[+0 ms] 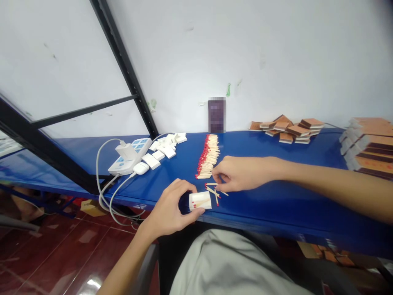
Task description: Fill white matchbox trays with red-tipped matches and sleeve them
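Lap (233, 262) foremost, half-curled hands (175, 207) (231, 173) touch tray (201, 196) and matches (213, 191).

At the worktop (264, 211), the person's bare left hand (173, 207) and right hand (236, 173) continue into slender, uncovered forearms (325, 182), while below its front edge shows a plain, pale grey-green garment (227, 266) with soft folds.

Readable text: none on any surface in view.
Power strip (143, 146): light-blue patches around the sockets, with marks too small to make out.
Loose matchboxes by the wall (297, 131): brown-orange tops, any print too small to read.
Stacked matchboxes at right (376, 142): faint reddish marks on the orange faces, too blurred for words.
Dark upright rectangle (217, 115): pixelated, nothing legible.
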{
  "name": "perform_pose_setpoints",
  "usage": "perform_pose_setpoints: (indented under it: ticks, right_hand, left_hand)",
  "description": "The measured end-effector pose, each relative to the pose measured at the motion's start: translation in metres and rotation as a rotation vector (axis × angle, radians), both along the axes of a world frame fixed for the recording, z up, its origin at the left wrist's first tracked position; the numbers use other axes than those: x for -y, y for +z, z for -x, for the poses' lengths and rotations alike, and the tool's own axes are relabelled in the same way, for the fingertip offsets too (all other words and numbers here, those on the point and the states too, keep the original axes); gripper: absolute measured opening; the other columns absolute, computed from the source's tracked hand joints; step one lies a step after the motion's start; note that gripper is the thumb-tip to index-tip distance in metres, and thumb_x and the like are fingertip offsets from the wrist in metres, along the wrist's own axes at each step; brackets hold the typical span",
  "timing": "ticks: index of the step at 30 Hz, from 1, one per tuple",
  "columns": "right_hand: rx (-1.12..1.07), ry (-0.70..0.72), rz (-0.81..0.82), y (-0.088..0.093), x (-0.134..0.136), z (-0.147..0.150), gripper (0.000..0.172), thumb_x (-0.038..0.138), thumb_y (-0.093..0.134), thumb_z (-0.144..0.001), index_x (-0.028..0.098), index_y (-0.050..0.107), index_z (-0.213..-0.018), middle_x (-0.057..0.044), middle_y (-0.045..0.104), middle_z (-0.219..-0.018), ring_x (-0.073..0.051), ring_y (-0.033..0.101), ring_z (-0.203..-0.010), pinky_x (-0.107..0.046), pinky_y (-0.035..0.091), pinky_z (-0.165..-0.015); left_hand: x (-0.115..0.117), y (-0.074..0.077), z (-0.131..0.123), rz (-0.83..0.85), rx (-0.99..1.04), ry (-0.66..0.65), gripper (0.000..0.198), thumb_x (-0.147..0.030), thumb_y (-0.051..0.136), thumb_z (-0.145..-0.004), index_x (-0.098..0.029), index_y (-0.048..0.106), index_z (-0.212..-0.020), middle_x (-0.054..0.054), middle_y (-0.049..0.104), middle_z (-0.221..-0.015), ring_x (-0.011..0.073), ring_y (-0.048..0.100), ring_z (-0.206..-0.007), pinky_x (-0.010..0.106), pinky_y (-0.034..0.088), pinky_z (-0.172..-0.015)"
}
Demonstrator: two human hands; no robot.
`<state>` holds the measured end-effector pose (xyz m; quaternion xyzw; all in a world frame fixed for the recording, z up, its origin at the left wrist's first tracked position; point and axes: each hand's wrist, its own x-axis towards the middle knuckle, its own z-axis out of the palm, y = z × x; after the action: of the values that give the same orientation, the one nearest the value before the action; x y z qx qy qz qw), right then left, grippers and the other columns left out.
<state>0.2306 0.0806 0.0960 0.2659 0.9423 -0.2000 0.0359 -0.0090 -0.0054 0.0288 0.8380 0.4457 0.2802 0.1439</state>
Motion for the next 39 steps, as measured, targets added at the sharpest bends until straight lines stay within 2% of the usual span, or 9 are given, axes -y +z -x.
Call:
perform_pose_setpoints:
  ticks: [6,10,17,21,26,32,36,39]
  right_hand:
    - [-0.025,0.165,-0.034,0.001,0.01,0.003,0.012,0.019,0.059,-0.081,0.018,0.069,-0.088,0.0,0.064,-0.071,-0.013,0.052,-0.066,-0.024,0.034,-0.063]
    - [-0.02,0.16,-0.041,0.0,0.017,0.006,0.016,0.017,0.057,-0.084,0.018,0.07,-0.095,-0.001,0.063,-0.068,-0.015,0.052,-0.069,-0.024,0.034,-0.062]
    - [-0.006,0.171,-0.033,-0.009,0.016,0.006,0.023,0.016,0.049,-0.09,0.019,0.07,-0.097,-0.003,0.065,-0.077,-0.014,0.053,-0.067,-0.025,0.032,-0.058]
    - [-0.069,0.144,-0.093,-0.006,0.016,0.006,0.017,0.017,0.05,-0.089,0.019,0.066,-0.092,-0.003,0.062,-0.075,-0.015,0.052,-0.07,-0.024,0.032,-0.059]
    - [-0.065,0.044,-0.016,0.0,0.012,0.003,0.011,0.019,0.052,-0.086,0.017,0.063,-0.086,0.0,0.061,-0.069,-0.012,0.051,-0.062,-0.024,0.034,-0.059]
    - [0.007,-0.05,-0.052,-0.004,0.007,0.002,0.017,0.03,0.057,-0.084,0.017,0.066,-0.08,-0.005,0.067,-0.083,-0.017,0.057,-0.076,-0.025,0.038,-0.065]
    - [0.069,-0.085,-0.038,-0.003,0.011,0.005,0.019,0.029,0.056,-0.084,0.016,0.067,-0.076,-0.005,0.066,-0.075,-0.015,0.056,-0.067,-0.026,0.035,-0.059]
    - [0.097,-0.102,-0.053,-0.002,0.012,0.006,0.022,0.034,0.057,-0.083,0.017,0.067,-0.075,-0.005,0.066,-0.073,-0.016,0.056,-0.066,-0.027,0.033,-0.057]
  left_hand:
    - [0.0,0.001,0.0,-0.006,-0.001,0.004,0.024,-0.032,0.071,-0.083,-0.021,0.058,-0.1,0.001,0.064,-0.098,0.0195,0.054,-0.09,0.034,0.042,-0.085]
    - [0.001,0.003,0.002,0.022,0.01,0.018,0.022,-0.034,0.068,-0.084,-0.021,0.059,-0.099,0.001,0.065,-0.096,0.0188,0.055,-0.086,0.032,0.042,-0.08]
    - [0.001,0.005,0.007,0.081,0.054,0.036,0.019,-0.035,0.067,-0.085,-0.021,0.06,-0.096,0.0,0.065,-0.091,0.0157,0.053,-0.077,0.029,0.04,-0.072]
    - [0.0,0.005,0.006,0.089,0.058,0.043,0.021,-0.036,0.067,-0.084,-0.02,0.06,-0.095,0.0,0.065,-0.09,0.0153,0.052,-0.076,0.029,0.04,-0.072]
    - [0.0,0.005,0.006,0.096,0.058,0.053,0.022,-0.038,0.068,-0.084,-0.02,0.061,-0.095,0.0,0.064,-0.089,0.0151,0.052,-0.075,0.028,0.04,-0.071]
    - [0.001,0.006,0.006,0.102,0.053,0.05,0.022,-0.037,0.067,-0.085,-0.02,0.06,-0.094,0.0,0.064,-0.089,0.0152,0.051,-0.075,0.029,0.039,-0.072]
    - [0.001,0.005,0.006,0.105,0.045,0.061,0.022,-0.038,0.068,-0.084,-0.02,0.059,-0.095,0.001,0.064,-0.091,0.0158,0.051,-0.076,0.029,0.04,-0.072]
    - [0.001,0.004,0.006,0.108,0.038,0.065,0.022,-0.037,0.068,-0.084,-0.02,0.059,-0.095,0.001,0.064,-0.091,0.0159,0.052,-0.077,0.029,0.04,-0.072]
